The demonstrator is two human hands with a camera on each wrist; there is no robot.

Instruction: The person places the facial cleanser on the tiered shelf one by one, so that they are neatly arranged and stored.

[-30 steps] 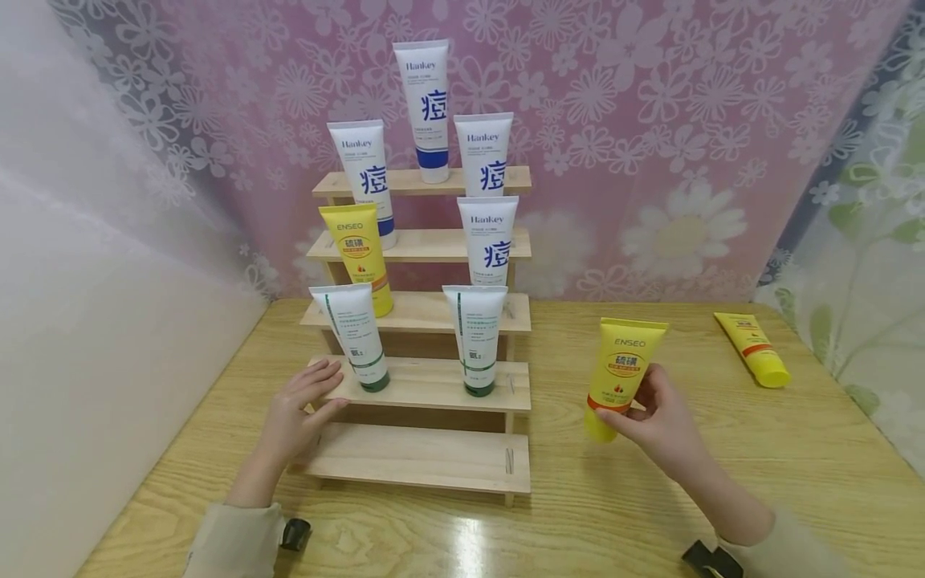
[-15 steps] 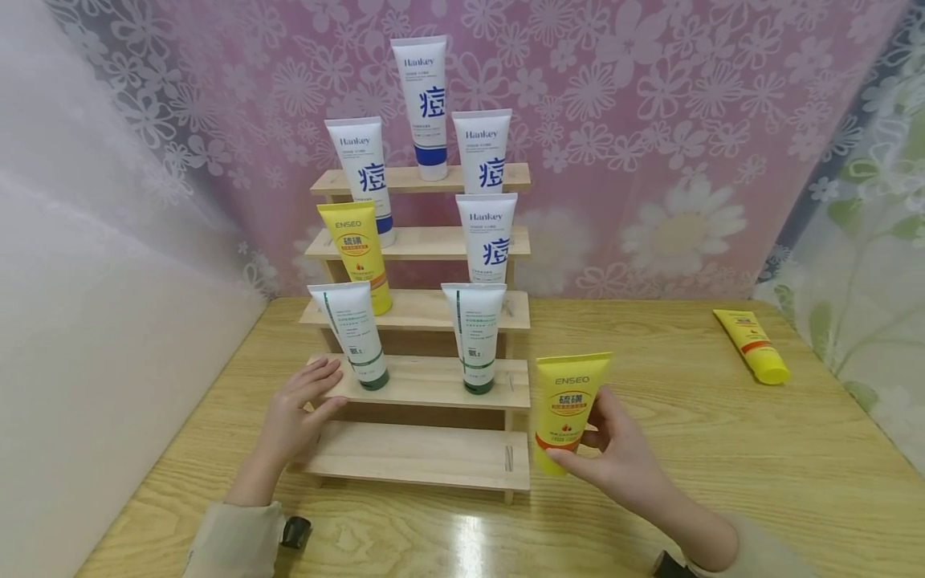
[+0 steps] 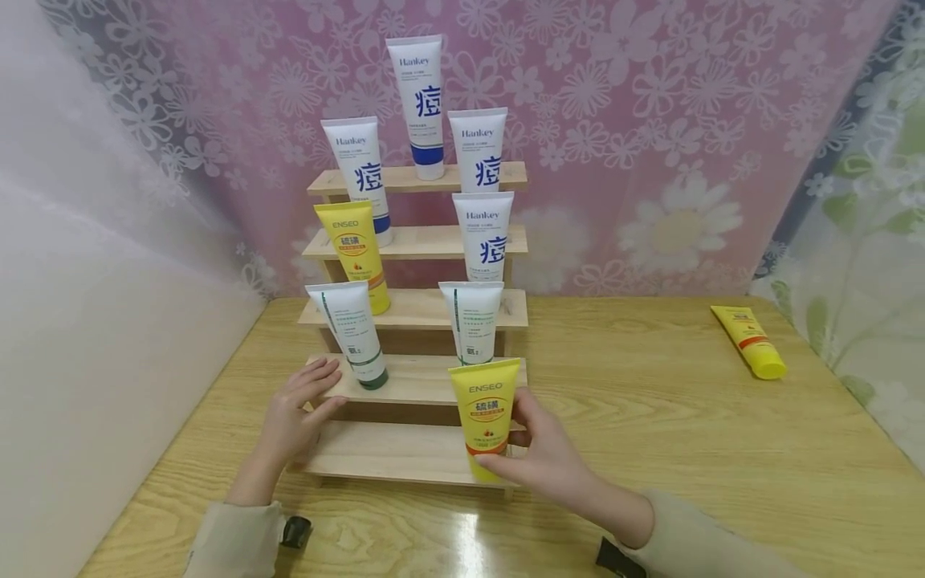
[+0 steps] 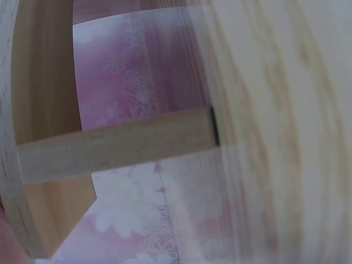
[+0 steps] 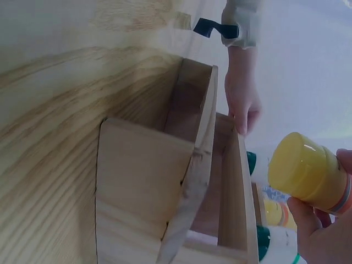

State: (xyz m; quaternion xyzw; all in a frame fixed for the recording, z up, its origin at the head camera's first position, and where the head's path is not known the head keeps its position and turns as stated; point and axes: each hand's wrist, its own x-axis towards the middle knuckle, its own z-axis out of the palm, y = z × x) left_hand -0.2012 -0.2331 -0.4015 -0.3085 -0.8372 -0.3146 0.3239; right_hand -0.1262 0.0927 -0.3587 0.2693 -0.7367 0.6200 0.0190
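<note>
My right hand pinches a yellow squeeze tube by its lower part, thumb in front. The tube stands upright with its cap down, over the right end of the lowest tier of a wooden step rack. In the right wrist view its yellow cap shows beside the tier boards. My left hand rests on the left end of the second-lowest tier, fingers stretched over the board. Close to those fingers stands a white tube with a green cap. A similar white tube is partly hidden behind the yellow one.
Higher tiers bear another yellow tube and several white-and-blue tubes. One more yellow tube lies on the wooden table at far right. A white wall stands at left, a pink floral backdrop behind.
My right hand has carried the yellow tube leftward and slightly down, from over the table at the rack's right to the lowest tier. The left hand has stayed in place.
</note>
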